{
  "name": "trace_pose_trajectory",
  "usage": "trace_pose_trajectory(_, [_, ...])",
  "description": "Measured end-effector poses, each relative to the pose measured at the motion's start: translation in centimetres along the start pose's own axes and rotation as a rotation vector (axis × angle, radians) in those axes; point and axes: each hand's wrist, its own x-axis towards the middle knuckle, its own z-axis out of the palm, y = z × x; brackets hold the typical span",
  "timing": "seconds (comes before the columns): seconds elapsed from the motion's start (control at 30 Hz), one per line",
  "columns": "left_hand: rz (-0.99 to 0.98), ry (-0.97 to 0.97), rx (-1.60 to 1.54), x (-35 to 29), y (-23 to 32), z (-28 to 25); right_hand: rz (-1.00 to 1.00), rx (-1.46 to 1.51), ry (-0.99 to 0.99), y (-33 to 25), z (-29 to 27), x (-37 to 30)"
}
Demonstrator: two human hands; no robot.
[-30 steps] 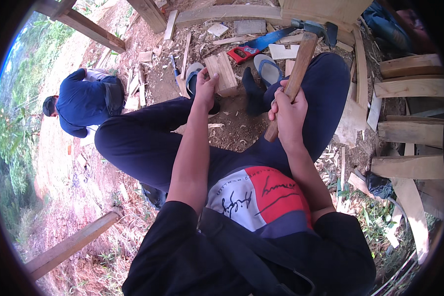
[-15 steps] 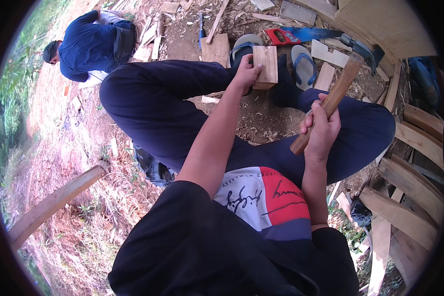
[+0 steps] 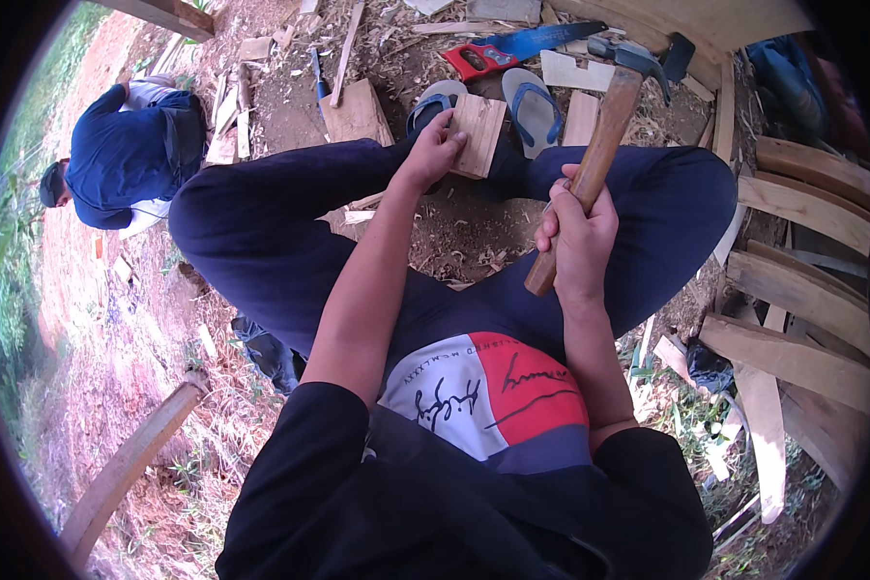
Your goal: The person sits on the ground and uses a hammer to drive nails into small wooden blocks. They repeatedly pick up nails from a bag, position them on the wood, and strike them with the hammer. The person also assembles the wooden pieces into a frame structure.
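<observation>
My left hand point(image 3: 435, 153) is closed on the left side of a pale wooden block point(image 3: 479, 133), thumb and fingers at its edge. The block is held upright by my feet, near the two grey sandals with blue straps point(image 3: 535, 114). In my right hand point(image 3: 580, 232) is a thick brown wooden stick point(image 3: 599, 145), tilted with its far end up and to the right. That hand is wrapped round the lower part, above my right leg. The stick and the block are apart.
Beyond the sandals lie a red-handled saw point(image 3: 474, 60) and a hammer point(image 3: 672, 63). A second block point(image 3: 356, 114) and a blue-handled tool point(image 3: 320, 77) are at left. Curved planks point(image 3: 793, 280) pile up at right. A person in blue point(image 3: 130, 145) sits far left.
The whole view has shifted, so most things appear farther left and the ground things higher. Both hands keep their holds on the block and the stick.
</observation>
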Motion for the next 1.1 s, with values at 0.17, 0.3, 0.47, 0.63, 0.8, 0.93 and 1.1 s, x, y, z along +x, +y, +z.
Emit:
trace_pose_trajectory(0.17, [-0.118, 0.103, 0.068, 0.5, 1.1, 0.6, 0.013, -0.075, -0.005, 0.7, -0.2, 0.7])
trace_pose_trajectory(0.3, [-0.074, 0.233, 0.028, 0.3, 0.4, 1.5, 0.044, -0.073, -0.028, 1.0, 0.2, 1.3])
trace_pose_trajectory(0.47, [0.018, 0.366, -0.153, -0.2, 0.4, 2.4, 0.037, -0.093, -0.016, 1.2, 0.1, 1.5])
trace_pose_trajectory(0.63, [0.037, 0.36, 0.066, 0.6, -0.4, 3.1, 0.036, -0.094, 0.008, 1.1, 0.2, 1.4])
trace_pose_trajectory(0.8, [-0.001, 0.34, 0.096, 2.3, -1.2, 1.3, 0.009, -0.138, -0.024, 0.9, 0.9, 2.7])
trace_pose_trajectory(0.93, [-0.024, 0.334, 0.175, 2.4, -0.8, 0.6, 0.056, -0.188, -0.065, 2.1, 1.0, 4.3])
trace_pose_trajectory(1.1, [-0.008, 0.425, 0.437, 0.2, 6.2, 0.8, 0.166, -0.28, -0.107, 2.2, 1.3, 5.7])
